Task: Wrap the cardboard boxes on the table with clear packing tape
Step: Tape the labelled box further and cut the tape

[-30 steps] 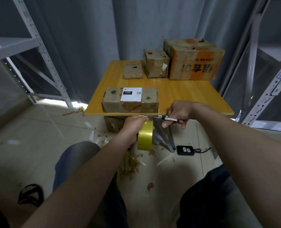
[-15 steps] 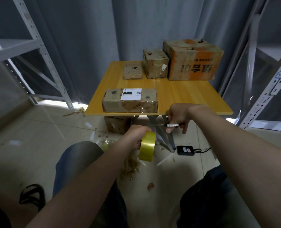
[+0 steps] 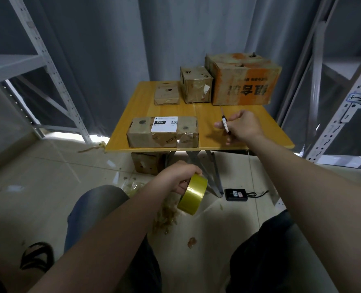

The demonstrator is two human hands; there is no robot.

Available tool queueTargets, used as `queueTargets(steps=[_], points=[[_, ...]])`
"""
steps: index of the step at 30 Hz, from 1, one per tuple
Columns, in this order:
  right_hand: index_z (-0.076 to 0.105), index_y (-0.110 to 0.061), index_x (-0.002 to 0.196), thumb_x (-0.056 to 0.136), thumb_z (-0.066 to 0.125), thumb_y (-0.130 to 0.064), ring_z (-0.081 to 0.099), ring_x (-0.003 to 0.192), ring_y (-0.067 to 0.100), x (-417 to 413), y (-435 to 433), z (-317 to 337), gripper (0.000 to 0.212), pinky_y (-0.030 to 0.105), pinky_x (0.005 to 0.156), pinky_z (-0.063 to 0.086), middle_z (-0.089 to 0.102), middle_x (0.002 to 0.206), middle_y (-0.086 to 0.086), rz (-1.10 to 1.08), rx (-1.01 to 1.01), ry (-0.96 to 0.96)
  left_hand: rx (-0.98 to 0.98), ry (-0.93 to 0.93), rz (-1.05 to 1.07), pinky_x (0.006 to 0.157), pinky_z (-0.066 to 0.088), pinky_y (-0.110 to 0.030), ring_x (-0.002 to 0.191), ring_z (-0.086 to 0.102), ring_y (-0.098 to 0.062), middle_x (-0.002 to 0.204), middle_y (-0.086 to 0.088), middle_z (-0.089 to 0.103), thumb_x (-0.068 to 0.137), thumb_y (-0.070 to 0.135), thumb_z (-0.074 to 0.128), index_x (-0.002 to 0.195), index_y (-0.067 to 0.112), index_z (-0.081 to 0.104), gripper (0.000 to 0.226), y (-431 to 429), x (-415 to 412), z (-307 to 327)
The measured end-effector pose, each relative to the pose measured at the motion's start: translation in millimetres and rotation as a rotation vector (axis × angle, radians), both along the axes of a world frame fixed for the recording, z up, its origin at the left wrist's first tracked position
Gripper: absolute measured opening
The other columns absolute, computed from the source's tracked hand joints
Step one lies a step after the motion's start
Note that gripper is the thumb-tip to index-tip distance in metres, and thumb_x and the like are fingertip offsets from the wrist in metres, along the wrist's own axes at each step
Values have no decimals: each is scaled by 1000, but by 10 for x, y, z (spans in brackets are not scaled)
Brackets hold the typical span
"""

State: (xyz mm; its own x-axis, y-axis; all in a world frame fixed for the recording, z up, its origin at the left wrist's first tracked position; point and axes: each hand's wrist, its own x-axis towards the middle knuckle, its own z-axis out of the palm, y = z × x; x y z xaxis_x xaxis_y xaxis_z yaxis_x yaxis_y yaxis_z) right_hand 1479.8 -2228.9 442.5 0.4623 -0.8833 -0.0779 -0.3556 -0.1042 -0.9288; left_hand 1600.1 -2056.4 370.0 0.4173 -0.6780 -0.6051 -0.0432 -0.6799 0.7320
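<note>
A flat cardboard box [image 3: 162, 134] with a white label lies at the front edge of the small wooden table [image 3: 205, 115], shiny tape on its front right face. My left hand [image 3: 176, 176] holds a yellowish tape roll [image 3: 193, 194] low, below the table edge. My right hand [image 3: 242, 126] hovers over the table's right side, gripping a thin knife [image 3: 225, 122] with its blade pointing away. At the table's back stand a small box [image 3: 167, 93], a medium box [image 3: 196, 84] and a large orange-printed box [image 3: 242, 80].
Another box [image 3: 148, 162] sits on the floor under the table beside the metal legs [image 3: 211, 174]. A black device [image 3: 235, 194] with a cable lies on the tiles. Tape scraps [image 3: 167, 214] litter the floor. Metal shelving [image 3: 48, 66] stands left and right.
My right hand rose with the knife from below the table edge to above the table's right side. My left hand dropped lower with the tape roll, away from the box.
</note>
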Motion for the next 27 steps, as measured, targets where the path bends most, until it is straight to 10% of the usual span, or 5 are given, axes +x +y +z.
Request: queueTargets(steps=[6,15,23,27], points=[[72,-9,78,71,91,-52,68,78,31,99,-159,-74,48,41,68,59,71,83,11,-1,-453,701,-35,10,-25,39,43,-21,35,55,-12,52,0,57,100,28,62,112,11,65,21,-26,35,115],[55,-10,82,95,73,-28,56,87,31,397,-51,23,28,37,71,48,62,100,14,144,-598,956,-47,11,-38,46,47,-25,37,56,-13,59,-2,59,100,31,63,119,6,68,32,-12,150,73],[74,-17,98,101,64,-38,60,83,23,603,183,49,23,32,67,46,66,89,4,62,-698,531,-97,33,-55,40,38,-19,35,47,-11,54,1,51,103,28,58,122,7,68,31,101,230,71],[72,-19,110,104,56,-47,59,109,21,842,465,92,34,33,82,43,65,115,3,183,-785,178,-101,69,-56,45,40,-22,38,44,-13,53,1,47,102,29,58,112,8,70,25,123,259,97]])
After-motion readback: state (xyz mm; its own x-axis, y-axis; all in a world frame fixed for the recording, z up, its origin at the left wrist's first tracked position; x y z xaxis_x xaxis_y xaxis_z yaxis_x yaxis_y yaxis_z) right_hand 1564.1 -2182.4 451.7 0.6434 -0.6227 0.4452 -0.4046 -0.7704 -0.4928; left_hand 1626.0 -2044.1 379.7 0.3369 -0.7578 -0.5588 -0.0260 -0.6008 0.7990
